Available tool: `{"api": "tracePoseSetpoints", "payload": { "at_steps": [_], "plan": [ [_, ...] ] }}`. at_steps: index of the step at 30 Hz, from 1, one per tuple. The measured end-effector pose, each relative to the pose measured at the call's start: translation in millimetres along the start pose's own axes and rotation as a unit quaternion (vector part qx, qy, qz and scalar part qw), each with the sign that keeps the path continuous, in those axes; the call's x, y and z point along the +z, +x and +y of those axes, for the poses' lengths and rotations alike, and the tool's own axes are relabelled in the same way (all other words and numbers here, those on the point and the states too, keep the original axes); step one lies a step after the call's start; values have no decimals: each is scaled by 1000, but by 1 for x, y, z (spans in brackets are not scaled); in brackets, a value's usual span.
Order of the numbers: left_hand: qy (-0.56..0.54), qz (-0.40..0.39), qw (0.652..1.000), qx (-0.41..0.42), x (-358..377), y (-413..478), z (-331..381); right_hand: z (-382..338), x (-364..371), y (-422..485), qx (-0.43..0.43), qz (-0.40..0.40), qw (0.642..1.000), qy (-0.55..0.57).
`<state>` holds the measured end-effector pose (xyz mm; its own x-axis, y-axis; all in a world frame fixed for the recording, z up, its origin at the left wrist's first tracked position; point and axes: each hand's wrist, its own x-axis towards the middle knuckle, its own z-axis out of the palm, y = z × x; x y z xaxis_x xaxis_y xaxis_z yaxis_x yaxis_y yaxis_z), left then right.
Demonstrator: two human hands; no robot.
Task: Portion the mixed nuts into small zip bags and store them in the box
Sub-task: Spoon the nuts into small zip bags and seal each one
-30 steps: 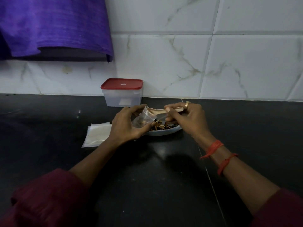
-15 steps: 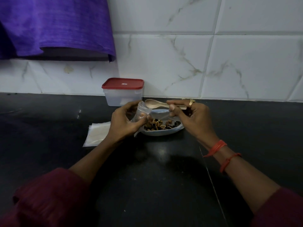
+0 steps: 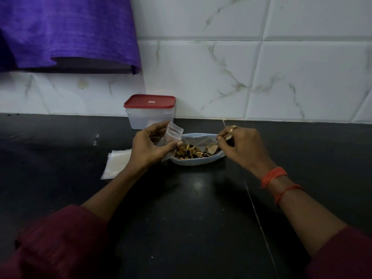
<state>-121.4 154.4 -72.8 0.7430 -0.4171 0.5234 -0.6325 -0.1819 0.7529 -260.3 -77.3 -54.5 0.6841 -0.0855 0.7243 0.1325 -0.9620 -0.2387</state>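
We're at the black desk (image 3: 191, 218): the red-lidded box (image 3: 150, 113) sits closed at its back edge, with the plate (image 3: 193, 162) of mixed nuts (image 3: 189, 153) just in front. The left hand (image 3: 149, 148) pinches the small zip bag (image 3: 174, 130) at the plate's left end. The right hand (image 3: 239, 146) curls round the spoon (image 3: 212, 148), bowl down among the nuts. We'd scoop small, with the bag's mouth wide over the plate.

The cloth (image 3: 66, 31) is purple with fine woven streaks. The wall tiles (image 3: 221, 73) are white, veined grey-green like marble; the counter (image 3: 191, 218) is glossy black. The box (image 3: 149, 120) is frosted clear under a red lid (image 3: 150, 101). The zip bag (image 3: 173, 135) is clear, the spare bags (image 3: 116, 164) milky white. The plate (image 3: 193, 161) is pale blue-grey, and the nuts (image 3: 190, 153) on it are tan, brown and near-black. The spoon (image 3: 212, 147) is beige, the sleeves (image 3: 60, 244) maroon, the wrist threads (image 3: 273, 175) orange-red, and the ring (image 3: 233, 128) gold.
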Motion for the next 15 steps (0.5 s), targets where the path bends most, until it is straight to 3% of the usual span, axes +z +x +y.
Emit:
{"api": "tracePoseSetpoints", "payload": {
  "at_steps": [3, 9, 15],
  "plan": [
    [-5, -12, 1000, -2, 0, 0, 0, 2, -1, 1, 22, -4, 1000, 22],
    [-11, -34, 999, 1, 1, -3, 1, 4, 3, 1, -4, -95, 995, 20],
    [18, -51, 998, 15, 0, -2, -2, 7, -2, 2, 37, -57, 997, 44]
  ]
}}
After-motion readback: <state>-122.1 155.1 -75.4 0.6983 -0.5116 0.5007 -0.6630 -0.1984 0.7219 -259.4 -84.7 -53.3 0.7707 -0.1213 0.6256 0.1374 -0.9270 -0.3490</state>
